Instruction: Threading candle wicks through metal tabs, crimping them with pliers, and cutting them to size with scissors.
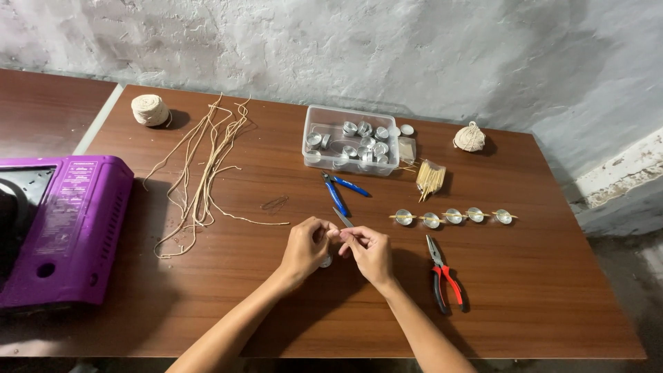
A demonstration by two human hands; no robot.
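Observation:
My left hand (304, 249) and my right hand (369, 252) meet fingertip to fingertip over the middle of the brown table (539, 304). A small round metal cup (324, 262) shows under the left hand's fingers, which are curled around it. The right hand's thumb and forefinger pinch something thin and pale against the left fingers. It looks like a short piece of string, but most of it is hidden. Blue-handled pliers (340, 192) lie just beyond the hands. Red-handled pliers (445, 276) lie to the right of my right hand.
A row of metal cups with sticks laid across them (452, 216) sits at the right. Further back are a clear box of metal cups (351, 141), a bundle of thin sticks (429, 179), two balls of twine (150, 109) (469, 138) and cut strings (207, 166). A purple stove (62, 228) stands at the left.

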